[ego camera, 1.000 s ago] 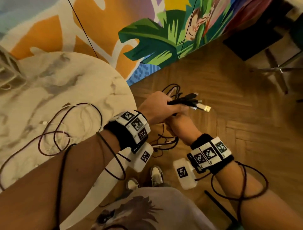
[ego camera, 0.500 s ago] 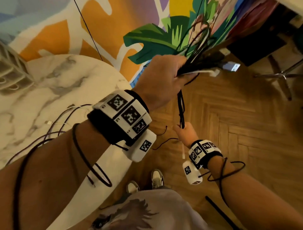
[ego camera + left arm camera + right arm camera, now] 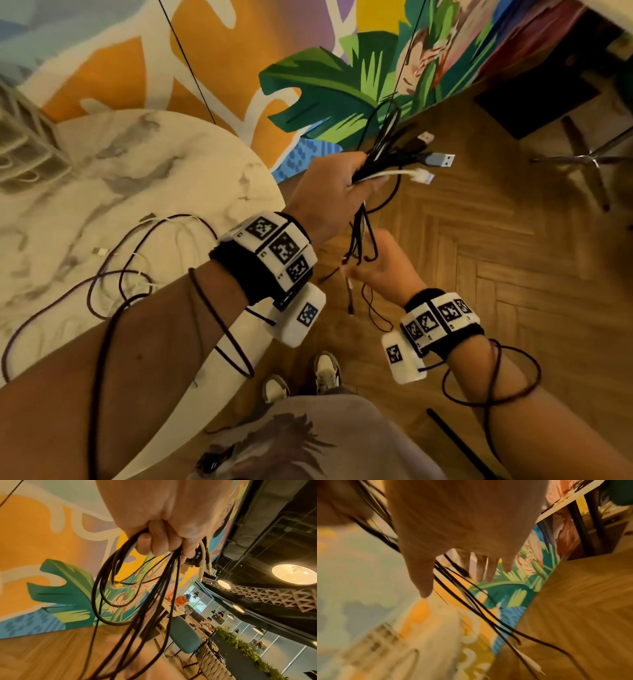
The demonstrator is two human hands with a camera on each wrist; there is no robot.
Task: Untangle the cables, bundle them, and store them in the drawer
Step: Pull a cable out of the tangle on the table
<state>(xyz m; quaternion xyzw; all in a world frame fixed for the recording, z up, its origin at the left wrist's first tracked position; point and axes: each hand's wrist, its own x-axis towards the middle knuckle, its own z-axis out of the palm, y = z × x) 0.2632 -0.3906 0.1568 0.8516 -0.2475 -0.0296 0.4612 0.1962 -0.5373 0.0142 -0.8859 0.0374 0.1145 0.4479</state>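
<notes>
Left hand: the left hand (image 3: 329, 195) grips a bunch of black and white cables (image 3: 387, 161) by their plug ends, raised over the floor (image 3: 479, 257); strands hang below it
Right hand: the right hand (image 3: 383, 270), fingers spread and relaxed, sits among the hanging strands; grips nothing that I can see
Done: one bunch gathered, judging by the grip; not yet tied
Left: more cables (image 3: 113, 270) lie loose on the tabletop (image 3: 137, 164); bundling, then storing; no drawer in view

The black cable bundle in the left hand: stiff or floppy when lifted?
Probably floppy: below the left hand the black cable bundle sags in loose loops. Strands look apt to slip or snag, since they hang separately past the right hand. Likely light, as one hand holds it up.
</notes>
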